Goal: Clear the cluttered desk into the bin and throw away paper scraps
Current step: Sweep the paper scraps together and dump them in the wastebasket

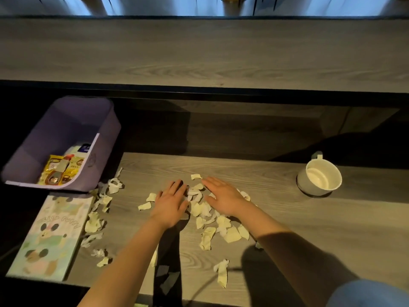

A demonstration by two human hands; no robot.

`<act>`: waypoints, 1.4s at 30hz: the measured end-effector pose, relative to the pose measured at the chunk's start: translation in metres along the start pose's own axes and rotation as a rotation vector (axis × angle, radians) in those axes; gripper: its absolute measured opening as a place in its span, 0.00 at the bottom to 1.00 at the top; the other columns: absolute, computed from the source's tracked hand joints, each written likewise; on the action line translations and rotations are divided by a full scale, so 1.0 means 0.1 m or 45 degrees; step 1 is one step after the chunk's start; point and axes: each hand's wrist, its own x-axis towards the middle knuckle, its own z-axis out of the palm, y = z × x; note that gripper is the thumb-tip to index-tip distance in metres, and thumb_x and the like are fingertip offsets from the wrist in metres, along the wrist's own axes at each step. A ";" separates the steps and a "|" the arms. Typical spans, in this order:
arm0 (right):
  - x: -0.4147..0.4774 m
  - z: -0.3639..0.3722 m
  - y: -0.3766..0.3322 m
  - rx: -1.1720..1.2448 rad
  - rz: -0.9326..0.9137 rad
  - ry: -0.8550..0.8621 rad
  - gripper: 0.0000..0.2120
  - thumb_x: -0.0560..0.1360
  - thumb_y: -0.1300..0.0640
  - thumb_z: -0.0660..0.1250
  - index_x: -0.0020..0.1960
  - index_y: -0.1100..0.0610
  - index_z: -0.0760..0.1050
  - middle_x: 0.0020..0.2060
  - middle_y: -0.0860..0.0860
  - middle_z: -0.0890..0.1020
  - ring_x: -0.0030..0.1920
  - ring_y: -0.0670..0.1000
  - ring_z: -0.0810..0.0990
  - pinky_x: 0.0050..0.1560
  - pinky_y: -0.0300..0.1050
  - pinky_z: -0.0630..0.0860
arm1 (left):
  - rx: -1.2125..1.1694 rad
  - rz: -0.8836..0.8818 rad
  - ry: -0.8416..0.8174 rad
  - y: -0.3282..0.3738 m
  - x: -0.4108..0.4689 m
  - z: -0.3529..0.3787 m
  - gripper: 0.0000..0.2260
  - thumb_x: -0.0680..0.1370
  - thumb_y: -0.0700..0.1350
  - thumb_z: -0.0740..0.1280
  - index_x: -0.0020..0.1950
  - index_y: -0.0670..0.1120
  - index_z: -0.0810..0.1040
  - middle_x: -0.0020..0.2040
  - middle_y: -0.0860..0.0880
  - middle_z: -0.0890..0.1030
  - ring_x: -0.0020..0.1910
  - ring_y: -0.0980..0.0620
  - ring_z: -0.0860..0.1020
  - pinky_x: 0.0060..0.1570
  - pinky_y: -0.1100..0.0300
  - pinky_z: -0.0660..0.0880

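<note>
Several torn pale paper scraps [221, 227] lie scattered over the grey wooden desk [287, 229]. My left hand [170, 203] and my right hand [223, 197] rest flat, palms down, on the middle heap, with scraps between and under them. Neither hand grips anything. More scraps [97, 220] trail along the desk's left edge. A purple bin [97, 160] sits at the desk's far left corner, holding yellow snack wrappers [60, 171] and a white packet.
A white mug [319, 177] stands on the desk at the right. A pastel cartoon notebook [51, 235] lies at the left edge below the bin. A higher wooden shelf [199, 52] runs across the back.
</note>
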 end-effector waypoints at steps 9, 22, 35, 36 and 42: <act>0.12 -0.02 -0.74 -0.098 -0.074 0.187 0.26 0.80 0.50 0.56 0.76 0.51 0.54 0.76 0.51 0.57 0.75 0.53 0.54 0.74 0.51 0.52 | -0.133 -0.152 0.334 -0.68 -0.36 -0.28 0.24 0.80 0.50 0.57 0.75 0.46 0.59 0.77 0.45 0.55 0.77 0.47 0.50 0.74 0.48 0.54; 0.67 0.41 -1.54 -0.181 0.229 0.021 0.29 0.79 0.47 0.58 0.76 0.50 0.52 0.77 0.52 0.53 0.76 0.55 0.53 0.75 0.54 0.53 | -0.053 -0.277 0.073 -1.74 -0.15 -0.58 0.29 0.80 0.54 0.56 0.77 0.48 0.49 0.77 0.41 0.49 0.73 0.39 0.58 0.71 0.45 0.60; 0.40 0.66 -1.44 -0.019 0.402 0.287 0.25 0.79 0.52 0.59 0.74 0.52 0.59 0.74 0.53 0.62 0.74 0.53 0.59 0.74 0.50 0.57 | 0.122 0.118 -0.116 -1.34 0.13 -0.35 0.26 0.81 0.49 0.53 0.76 0.43 0.48 0.77 0.40 0.46 0.75 0.35 0.43 0.74 0.45 0.44; 0.35 0.68 -1.45 -0.009 0.392 0.333 0.24 0.79 0.53 0.59 0.74 0.53 0.61 0.74 0.53 0.63 0.74 0.53 0.60 0.73 0.49 0.57 | 0.076 0.194 -0.113 -1.32 0.12 -0.35 0.26 0.81 0.47 0.53 0.76 0.43 0.49 0.77 0.41 0.46 0.75 0.36 0.44 0.74 0.47 0.44; 0.20 0.86 -1.53 -0.003 0.296 0.459 0.24 0.78 0.55 0.59 0.73 0.53 0.61 0.73 0.53 0.64 0.74 0.52 0.60 0.74 0.47 0.57 | -0.025 0.315 0.217 -1.53 -0.09 -0.44 0.20 0.78 0.44 0.58 0.70 0.43 0.64 0.73 0.42 0.63 0.73 0.42 0.59 0.72 0.50 0.58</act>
